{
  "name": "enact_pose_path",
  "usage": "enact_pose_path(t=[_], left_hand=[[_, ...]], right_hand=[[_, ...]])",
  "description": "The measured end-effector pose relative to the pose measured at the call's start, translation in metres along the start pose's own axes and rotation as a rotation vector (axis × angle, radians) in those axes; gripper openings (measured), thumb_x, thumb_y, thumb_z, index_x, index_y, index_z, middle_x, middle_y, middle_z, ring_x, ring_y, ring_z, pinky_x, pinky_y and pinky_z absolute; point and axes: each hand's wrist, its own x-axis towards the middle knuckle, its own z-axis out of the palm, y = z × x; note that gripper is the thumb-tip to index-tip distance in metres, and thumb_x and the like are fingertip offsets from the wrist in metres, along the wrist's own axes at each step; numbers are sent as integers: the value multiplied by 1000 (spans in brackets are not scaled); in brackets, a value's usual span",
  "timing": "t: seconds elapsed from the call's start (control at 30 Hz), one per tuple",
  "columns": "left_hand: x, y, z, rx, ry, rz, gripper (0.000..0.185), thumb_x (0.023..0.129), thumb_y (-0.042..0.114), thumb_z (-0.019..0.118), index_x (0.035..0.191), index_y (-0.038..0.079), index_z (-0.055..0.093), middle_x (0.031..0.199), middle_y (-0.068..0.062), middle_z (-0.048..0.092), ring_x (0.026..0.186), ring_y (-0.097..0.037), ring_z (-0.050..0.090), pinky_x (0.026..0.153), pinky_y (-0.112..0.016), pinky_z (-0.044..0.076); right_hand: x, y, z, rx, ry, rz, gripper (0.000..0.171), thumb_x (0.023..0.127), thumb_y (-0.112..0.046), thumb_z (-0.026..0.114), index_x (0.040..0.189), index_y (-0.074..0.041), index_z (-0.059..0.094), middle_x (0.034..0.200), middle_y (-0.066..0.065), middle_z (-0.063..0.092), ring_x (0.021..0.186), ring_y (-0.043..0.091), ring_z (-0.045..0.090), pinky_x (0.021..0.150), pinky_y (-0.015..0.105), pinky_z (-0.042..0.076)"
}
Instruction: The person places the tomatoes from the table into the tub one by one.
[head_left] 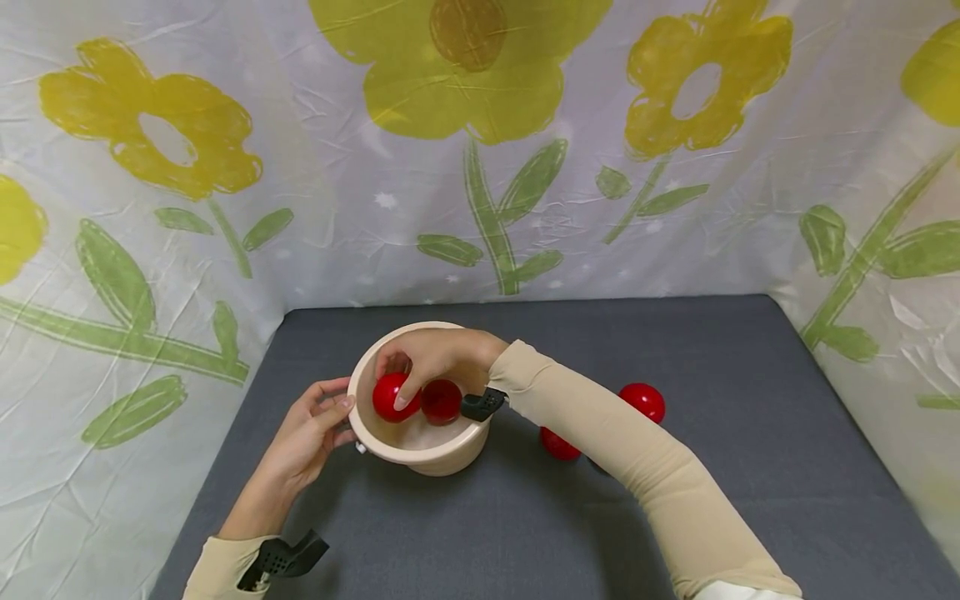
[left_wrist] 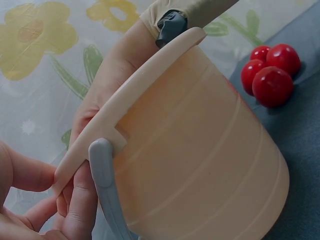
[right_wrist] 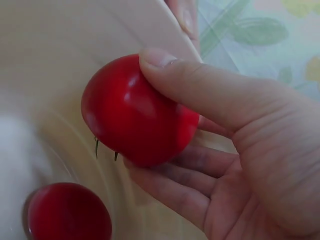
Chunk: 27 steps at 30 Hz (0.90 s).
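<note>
A beige bucket (head_left: 442, 457) with a grey handle (left_wrist: 106, 192) stands on the dark grey table. My left hand (head_left: 335, 410) pinches its rim on the left side, fingers (left_wrist: 80, 207) on the outside. My right hand (head_left: 400, 382) reaches down into the bucket and holds a red tomato (head_left: 388, 397) between thumb and fingers, close to the inner wall. In the right wrist view the thumb lies over the held tomato (right_wrist: 132, 112). A second tomato (head_left: 441, 401) lies on the bucket's bottom, also seen as the lower tomato (right_wrist: 67, 212).
More red tomatoes lie on the table right of the bucket: one (head_left: 642, 401) behind my right forearm, one (head_left: 558, 444) partly under it. The left wrist view shows three of them (left_wrist: 272, 85) together. A flowered cloth (head_left: 480, 150) walls the table behind and at both sides.
</note>
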Motion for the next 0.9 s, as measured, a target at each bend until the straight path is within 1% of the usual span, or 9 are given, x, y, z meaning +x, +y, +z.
enact_pose_path(t=[0.2, 0.3, 0.4, 0.5, 0.6, 0.63, 0.67, 0.77, 0.9], left_hand=[[0, 1, -1, -7, -7, 11, 30, 101, 10, 53, 127, 8, 37, 97, 9, 65, 81, -3, 66, 70, -22, 59], [0, 1, -2, -1, -5, 11, 32, 101, 11, 53, 128, 7, 36, 98, 9, 65, 83, -3, 66, 69, -22, 59], [0, 2, -2, 6, -1, 7, 32, 102, 11, 52, 129, 6, 36, 98, 8, 65, 84, -3, 66, 68, -22, 59], [0, 2, -1, 3, 2, 1, 34, 102, 11, 52, 130, 5, 35, 97, 8, 65, 83, -4, 66, 68, -21, 58], [0, 3, -1, 4, 0, 2, 34, 102, 11, 52, 131, 5, 35, 97, 8, 65, 84, -3, 66, 68, -21, 58], [0, 2, -1, 1, 0, 0, 34, 102, 11, 53, 130, 5, 35, 97, 8, 65, 84, -3, 66, 68, -21, 58], [0, 2, -1, 1, 0, -1, 33, 102, 11, 53, 130, 6, 36, 98, 8, 65, 84, -3, 66, 68, -21, 58], [0, 2, -2, 7, -2, 2, 32, 102, 11, 53, 128, 7, 37, 99, 9, 65, 85, -4, 67, 69, -21, 58], [-1, 2, -2, 14, 2, 2, 32, 101, 12, 54, 129, 7, 37, 99, 9, 65, 85, -4, 67, 69, -21, 58]], right_hand=[[0, -1, 2, -41, 14, -3, 38, 83, -14, 77, 117, -7, 59, 117, 8, 65, 108, 20, 61, 91, 25, 54], [0, -1, 2, -15, 27, 11, 41, 83, -12, 77, 119, -5, 59, 120, 12, 65, 109, 21, 61, 92, 24, 53], [-1, 0, 3, 61, 43, 25, 44, 82, -8, 78, 120, -1, 58, 122, 18, 64, 109, 22, 62, 93, 25, 52], [-2, -1, 3, 99, 46, 27, 44, 81, -5, 77, 120, 2, 57, 123, 22, 63, 109, 23, 62, 93, 24, 52], [-1, -1, 1, 59, 44, 11, 43, 82, -6, 77, 120, 2, 58, 122, 22, 64, 108, 22, 63, 93, 22, 52], [-2, -2, 1, 69, 44, 18, 43, 82, -6, 77, 121, 1, 58, 122, 22, 64, 108, 22, 63, 93, 23, 52], [-2, -2, 0, 48, 47, 18, 43, 83, -8, 77, 121, 0, 58, 122, 20, 64, 108, 21, 63, 93, 22, 52], [-6, -8, -6, -42, 57, -7, 42, 84, -13, 77, 121, -4, 60, 121, 16, 67, 108, 18, 64, 94, 22, 52], [-16, -19, -17, -178, 77, -53, 44, 84, -20, 78, 122, -7, 61, 122, 13, 68, 113, 21, 65, 97, 22, 51]])
